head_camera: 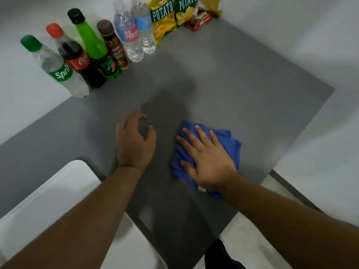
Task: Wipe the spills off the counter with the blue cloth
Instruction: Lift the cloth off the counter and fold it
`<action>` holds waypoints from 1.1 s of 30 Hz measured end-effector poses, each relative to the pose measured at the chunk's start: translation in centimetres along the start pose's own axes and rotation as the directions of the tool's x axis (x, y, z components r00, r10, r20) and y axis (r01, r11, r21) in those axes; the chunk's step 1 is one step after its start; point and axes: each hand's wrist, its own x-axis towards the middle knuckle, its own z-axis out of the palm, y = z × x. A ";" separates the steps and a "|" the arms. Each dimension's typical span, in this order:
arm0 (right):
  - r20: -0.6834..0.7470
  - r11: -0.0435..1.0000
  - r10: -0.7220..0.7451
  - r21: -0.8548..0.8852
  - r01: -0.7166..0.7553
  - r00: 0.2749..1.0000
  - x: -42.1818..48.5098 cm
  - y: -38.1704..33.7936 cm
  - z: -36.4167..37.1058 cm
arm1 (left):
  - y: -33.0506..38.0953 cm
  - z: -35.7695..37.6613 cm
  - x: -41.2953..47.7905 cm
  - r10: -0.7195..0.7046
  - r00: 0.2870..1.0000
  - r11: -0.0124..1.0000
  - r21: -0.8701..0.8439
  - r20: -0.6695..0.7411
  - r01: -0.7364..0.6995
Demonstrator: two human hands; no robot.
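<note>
The blue cloth (229, 140) lies crumpled on the grey tabletop (242, 90), pinned under the right hand (206, 158), whose fingers are spread flat across it. Just to that hand's left, the left hand (134, 140) is over the bare tabletop with fingers loosely curled, holding nothing. Well beyond both hands, along the far edge, stand a Sprite bottle (58, 68), a cola bottle (75, 57), a green soda bottle (95, 45), a coffee bottle (114, 45), two water bottles (136, 30) and potato chip bags (172, 14).

Matt grey counter (242, 78), soft blue cloth (229, 140)
</note>
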 end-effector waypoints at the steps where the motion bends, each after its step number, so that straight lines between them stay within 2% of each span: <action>1: 0.009 1.000 -0.029 0.006 0.029 1.000 -1.1 -1.1 0.6 | 0.5 0.1 -1.0 -0.019 1.000 1.000 -0.015 0.014 0.020; 10: 0.146 0.976 -0.212 0.086 0.201 0.966 -7.7 -6.3 2.3 | 1.8 -0.4 -8.8 -0.076 0.970 0.997 0.019 0.233 0.073; 12: 0.144 0.959 -0.248 0.178 0.222 0.958 -7.8 -5.9 1.3 | 1.7 -0.8 -10.0 -0.096 0.959 0.995 0.025 0.266 0.093; 14: 0.073 0.907 -0.250 0.368 0.207 0.966 -7.8 -5.0 -0.2 | 1.7 -1.2 -11.0 -0.151 0.942 0.989 0.047 0.300 0.143; 15: -0.004 0.875 -0.217 0.442 0.196 0.976 -8.1 -4.5 -0.9 | 1.8 -1.4 -11.3 -0.179 0.930 0.984 0.070 0.321 0.165; 17: -0.149 0.863 -0.040 0.492 0.110 0.988 -8.7 -3.0 -1.8 | 1.7 -1.7 -11.9 -0.213 0.911 0.976 0.110 0.353 0.185; 18: -0.162 0.873 0.069 0.487 0.019 0.984 -8.9 -2.3 -2.3 | 1.6 -1.9 -12.1 -0.227 0.900 0.973 0.117 0.372 0.198; 20: -0.083 0.892 0.213 0.423 -0.159 0.974 -9.0 -1.0 -3.0 | 1.5 -2.1 -12.3 -0.254 0.869 0.967 0.135 0.425 0.217; 22: -0.002 0.928 0.220 0.310 -0.208 0.976 -8.8 -0.1 -3.4 | 1.5 -2.1 -12.2 -0.264 0.842 0.963 0.184 0.470 0.200; 25: 0.043 0.974 0.178 0.136 -0.183 0.983 -8.9 0.1 -3.8 | 1.8 -2.1 -11.8 -0.251 0.819 0.964 0.209 0.516 0.164; 26: 0.049 0.978 0.175 0.109 -0.180 0.983 -9.0 0.0 -3.9 | 2.0 -2.2 -11.7 -0.236 0.818 0.968 0.203 0.525 0.148; 28: 0.044 0.961 0.201 0.183 -0.205 0.979 -9.5 0.0 -4.1 | 2.2 -2.4 -11.6 -0.207 0.817 0.977 0.155 0.537 0.146; 30: 0.073 0.877 0.275 0.391 -0.281 0.959 -10.2 0.6 -4.9 | 2.3 -2.7 -11.6 -0.177 0.817 0.984 0.075 0.548 0.162; 31: 0.120 0.787 0.330 0.513 -0.343 0.937 -10.7 1.1 -5.4 | 2.4 -2.9 -11.6 -0.165 0.817 0.983 0.020 0.552 0.185; 33: 0.214 0.531 0.421 0.729 -0.431 0.882 -11.9 1.7 -6.4 | 2.8 -3.3 -11.6 -0.146 0.815 0.960 -0.117 0.561 0.253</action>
